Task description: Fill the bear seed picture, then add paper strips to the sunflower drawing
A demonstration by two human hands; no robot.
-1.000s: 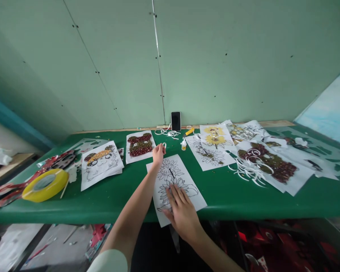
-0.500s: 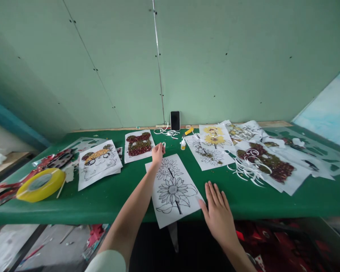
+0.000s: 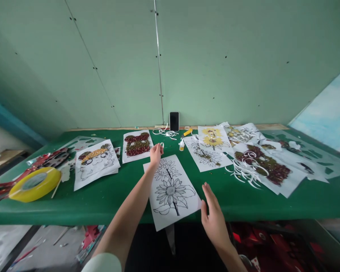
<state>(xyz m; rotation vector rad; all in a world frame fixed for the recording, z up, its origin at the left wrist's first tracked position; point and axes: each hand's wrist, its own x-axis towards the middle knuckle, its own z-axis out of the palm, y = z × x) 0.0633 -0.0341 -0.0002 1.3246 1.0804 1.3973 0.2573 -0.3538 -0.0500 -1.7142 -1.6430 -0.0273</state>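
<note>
L hand [image 3: 156, 153] lay on far-left corner of sunflower outline sheet [image 3: 171, 190], fingers bunched. Couldn't tell if pinching the paper or just pressing it. R hand [image 3: 214, 219] was open, fingers spread wide, holding nothing, thumb just beside sheet's near-right edge at front lip of counter [image 3: 102, 200].

Sheet sat mid-counter: b/w print, uncoloured, near end overhanging the front edge.

- Left of it: hamster picture [image 3: 96, 162], partly filled w/ yellow & dark bits. Yellow tape roll [image 3: 34, 184] further left.
- Beside L hand: bear picture [image 3: 136, 143], covered in red-brown bits.
- Small glue bottle [image 3: 181, 144] stood upright near sheet's far-right corner.
- Phone [image 3: 174, 121] leaned on wall at back.
- R side: more flower sheets [image 3: 208, 155] & curled white paper strips [image 3: 245, 170].
</note>
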